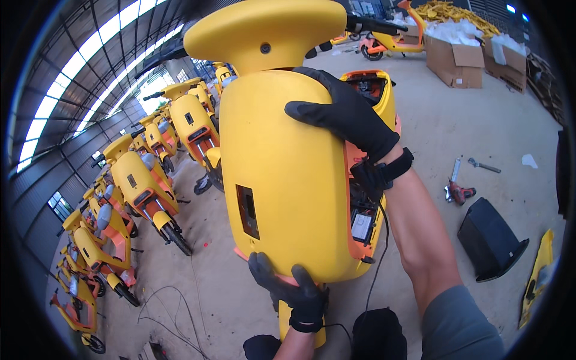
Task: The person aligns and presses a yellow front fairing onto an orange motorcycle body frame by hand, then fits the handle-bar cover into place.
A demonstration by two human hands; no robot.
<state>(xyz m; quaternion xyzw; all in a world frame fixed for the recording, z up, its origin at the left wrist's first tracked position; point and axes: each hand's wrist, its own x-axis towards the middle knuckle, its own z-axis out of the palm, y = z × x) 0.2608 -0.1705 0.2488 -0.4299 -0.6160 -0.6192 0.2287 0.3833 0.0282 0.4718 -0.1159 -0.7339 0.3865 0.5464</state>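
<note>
Before me stands a yellow scooter with a large, smooth front panel (282,156), which has a dark rectangular slot in its lower left. My right hand (345,114), in a black glove, grips the panel's upper right edge, thumb across its face and fingers near the top. At the lower edge, my left hand (291,288), gloved too, is curled against the panel; some fingertips are hidden. The yellow handlebar cover (264,33) sits above the panel. Along the panel's right side a gap exposes orange frame, wiring and a white-labelled part (362,225).
Rows of yellow scooters (135,180) stand at left. On the floor at right lie a red-and-black power tool (461,192), a wrench (485,166), a black plastic bin-like part (489,240) and a yellow panel (538,276). Cardboard boxes (454,63) stand far right. A cable (384,240) hangs from my right wrist.
</note>
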